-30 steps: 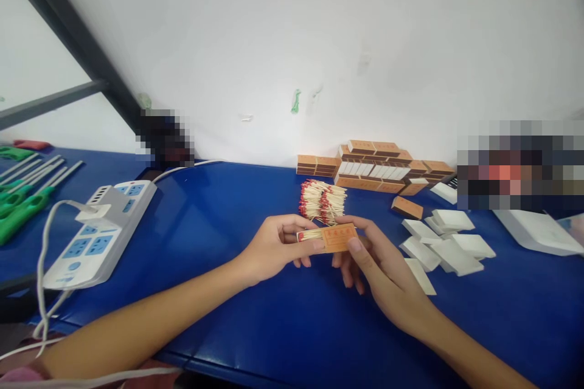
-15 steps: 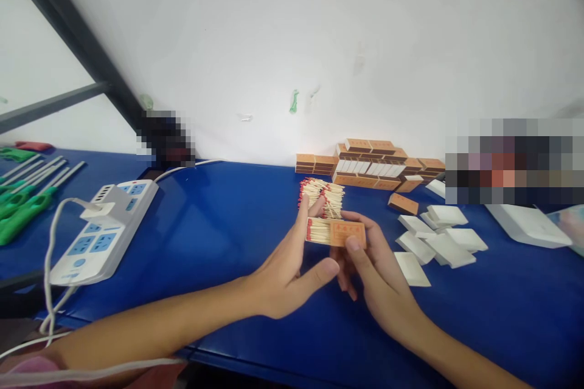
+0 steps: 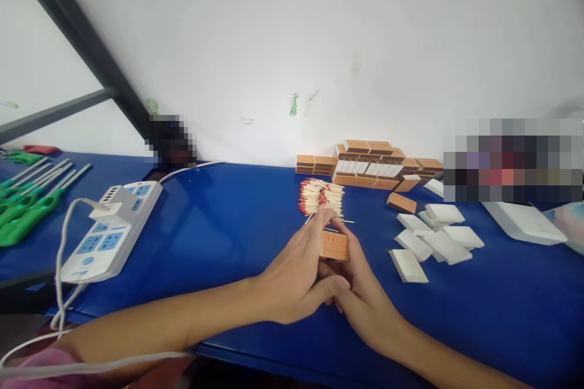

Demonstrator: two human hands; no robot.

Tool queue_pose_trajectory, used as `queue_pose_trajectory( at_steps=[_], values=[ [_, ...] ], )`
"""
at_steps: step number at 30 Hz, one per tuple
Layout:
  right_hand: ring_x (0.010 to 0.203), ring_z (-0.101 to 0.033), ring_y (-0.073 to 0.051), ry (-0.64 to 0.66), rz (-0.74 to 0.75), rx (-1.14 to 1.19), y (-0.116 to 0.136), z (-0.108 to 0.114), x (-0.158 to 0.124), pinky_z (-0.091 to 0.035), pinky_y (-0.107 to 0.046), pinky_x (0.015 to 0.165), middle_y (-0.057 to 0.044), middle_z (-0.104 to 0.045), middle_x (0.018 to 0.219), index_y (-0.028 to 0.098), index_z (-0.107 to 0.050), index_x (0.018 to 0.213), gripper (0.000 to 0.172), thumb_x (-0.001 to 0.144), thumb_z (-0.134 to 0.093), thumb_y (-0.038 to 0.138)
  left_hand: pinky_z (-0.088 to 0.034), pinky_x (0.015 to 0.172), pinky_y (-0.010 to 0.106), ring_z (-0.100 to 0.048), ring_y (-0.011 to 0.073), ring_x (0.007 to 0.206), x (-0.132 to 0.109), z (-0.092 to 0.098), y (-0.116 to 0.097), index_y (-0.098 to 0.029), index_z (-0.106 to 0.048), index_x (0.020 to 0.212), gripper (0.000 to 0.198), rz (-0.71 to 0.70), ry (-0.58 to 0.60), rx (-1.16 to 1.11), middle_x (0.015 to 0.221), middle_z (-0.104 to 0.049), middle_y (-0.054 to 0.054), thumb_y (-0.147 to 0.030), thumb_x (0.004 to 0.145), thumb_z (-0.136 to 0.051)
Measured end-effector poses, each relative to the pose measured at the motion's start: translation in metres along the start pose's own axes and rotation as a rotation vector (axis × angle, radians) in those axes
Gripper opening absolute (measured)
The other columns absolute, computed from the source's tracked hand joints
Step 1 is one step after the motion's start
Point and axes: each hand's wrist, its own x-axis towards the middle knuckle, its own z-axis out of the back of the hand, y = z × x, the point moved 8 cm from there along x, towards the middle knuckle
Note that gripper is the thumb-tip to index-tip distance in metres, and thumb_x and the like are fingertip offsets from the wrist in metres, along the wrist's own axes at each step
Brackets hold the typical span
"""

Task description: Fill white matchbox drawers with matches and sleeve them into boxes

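Observation:
An orange matchbox [image 3: 335,245] is held over the blue table [image 3: 228,225], between both hands. My right hand [image 3: 360,292] grips it from below and behind, fingers curled round it. My left hand [image 3: 301,273] presses against the box's left end with its fingers together and its thumb under the box; the tray of matches no longer shows. Just beyond the hands lies a pile of red-tipped matches [image 3: 322,197].
Stacked orange matchboxes [image 3: 374,167] line the wall. Several white inner trays [image 3: 433,237] lie to the right, with one orange sleeve [image 3: 401,202] beside them. A white power strip [image 3: 109,228] with its cable sits left. Green-handled tools [image 3: 22,206] lie far left.
The left hand let go, swung round and pushed the match tray into the orange sleeve; the box is now closed. Both hands drifted slightly towards the match pile.

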Motion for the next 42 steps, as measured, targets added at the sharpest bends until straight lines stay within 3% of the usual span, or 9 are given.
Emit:
queue_pose_trajectory(
  at_steps=[3,6,13,16,20,24,28,37,42],
  values=[
    [0.060,-0.055,-0.015,0.010,-0.040,0.049,0.000,0.002,0.004,-0.050,-0.030,0.053,0.000,-0.058,0.085,0.027,-0.015,0.164,0.075,0.106,-0.054,0.053,-0.040,0.123,0.058,-0.041,0.0347,0.152,0.004,0.016,0.001,-0.023,-0.026,0.164,0.064,-0.039,-0.136,0.168,0.161,-0.044,0.020,-0.046,0.109,-0.049],
    [0.064,-0.057,-0.015,-0.029,0.014,-0.029,0.006,0.010,0.008,-0.054,-0.032,0.060,0.000,-0.058,0.088,0.028,-0.024,0.161,0.065,0.106,-0.054,0.046,-0.052,0.105,0.052,-0.061,0.0315,0.124,0.005,0.026,-0.001,-0.021,-0.049,0.146,0.050,-0.117,-0.232,0.245,0.133,-0.065,0.016,-0.045,0.104,-0.061],
    [0.072,-0.062,-0.019,-0.059,0.145,-0.301,0.018,0.026,0.015,-0.057,-0.035,0.063,-0.007,-0.064,0.106,0.029,-0.020,0.165,0.068,0.106,-0.053,0.039,-0.054,0.096,0.045,-0.066,0.0272,0.107,0.015,0.060,-0.004,-0.021,-0.063,0.130,0.044,-0.219,-0.297,0.256,0.116,-0.073,0.011,-0.039,0.094,-0.077],
    [0.070,-0.061,-0.016,-0.149,0.186,-0.383,0.022,0.043,0.019,-0.055,-0.033,0.058,-0.009,-0.063,0.119,0.031,-0.023,0.163,0.065,0.106,-0.054,0.037,-0.053,0.097,0.043,-0.064,0.0248,0.107,0.038,0.094,0.007,-0.022,-0.066,0.130,0.040,-0.171,-0.317,0.373,0.115,-0.073,0.009,-0.039,0.096,-0.076],
    [0.072,-0.061,-0.016,-0.219,0.253,-0.538,0.029,0.059,0.025,-0.055,-0.033,0.058,-0.009,-0.061,0.120,0.028,-0.047,0.149,0.045,0.106,-0.055,0.034,-0.052,0.096,0.044,-0.061,0.0258,0.104,0.086,0.126,0.037,-0.022,-0.069,0.129,0.039,-0.090,-0.315,0.550,0.110,-0.071,0.009,-0.047,0.099,-0.070],
    [0.071,-0.061,-0.016,-0.215,0.313,-0.615,0.036,0.061,0.028,-0.056,-0.033,0.057,-0.011,-0.059,0.119,0.026,-0.061,0.132,0.028,0.106,-0.054,0.030,-0.049,0.101,0.041,-0.059,0.0265,0.111,0.133,0.111,0.077,-0.019,-0.068,0.129,0.037,0.002,-0.208,0.652,0.116,-0.067,0.010,-0.040,0.099,-0.071],
    [0.073,-0.063,-0.016,-0.176,0.350,-0.608,0.039,0.059,0.027,-0.057,-0.033,0.058,-0.010,-0.057,0.123,0.028,-0.062,0.132,0.027,0.106,-0.053,0.028,-0.048,0.100,0.037,-0.060,0.0246,0.112,0.155,0.090,0.100,-0.019,-0.066,0.130,0.035,0.041,-0.236,0.649,0.119,-0.065,0.010,-0.036,0.100,-0.070],
    [0.073,-0.062,-0.015,-0.187,0.482,-0.685,0.046,0.070,0.031,-0.055,-0.033,0.060,-0.010,-0.061,0.115,0.027,-0.068,0.121,0.022,0.106,-0.053,0.024,-0.043,0.101,0.041,-0.062,0.0286,0.115,0.150,0.091,0.119,-0.017,-0.058,0.135,0.050,0.147,-0.379,0.677,0.122,-0.072,0.011,-0.042,0.095,-0.076],
    [0.085,-0.068,-0.022,-0.286,0.539,-0.947,0.063,0.116,0.035,-0.055,-0.037,0.073,-0.009,-0.072,0.104,0.026,-0.074,0.106,0.021,0.102,-0.054,0.029,-0.043,0.096,0.039,-0.060,0.0272,0.111,0.145,0.088,0.121,-0.019,-0.064,0.114,0.037,0.182,-0.405,0.695,0.115,-0.073,0.010,-0.048,0.094,-0.076]
  ],
)
